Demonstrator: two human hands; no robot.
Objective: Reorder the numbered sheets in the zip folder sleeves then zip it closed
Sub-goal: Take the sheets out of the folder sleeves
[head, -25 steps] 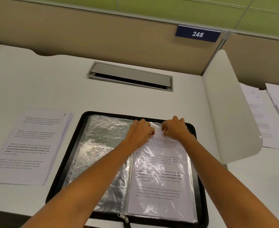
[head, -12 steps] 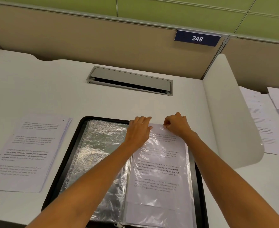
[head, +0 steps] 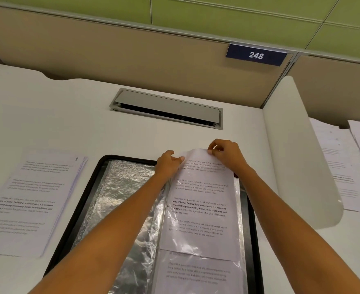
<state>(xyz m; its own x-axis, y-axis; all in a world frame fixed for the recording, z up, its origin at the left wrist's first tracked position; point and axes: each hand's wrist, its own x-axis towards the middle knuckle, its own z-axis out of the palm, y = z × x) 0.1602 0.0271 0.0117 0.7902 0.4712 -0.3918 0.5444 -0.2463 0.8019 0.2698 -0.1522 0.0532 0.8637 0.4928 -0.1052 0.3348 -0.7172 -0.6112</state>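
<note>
Right hand [head: 225, 153] pinches a sheet [head: 202, 209] half out of its sleeve [head: 196, 270]; left hand [head: 168, 164] grips the sleeve. Reordering looks midway, folder [head: 85, 204] unzipped.

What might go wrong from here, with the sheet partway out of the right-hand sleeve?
The right hand pinches the sheet by its top edge alone, so it may crease or tear at the mouth of the sleeve. A second sheet lies beneath it and might slide out too. If the left hand loses the sleeve's top, the crinkled plastic could lift with the paper.
</note>
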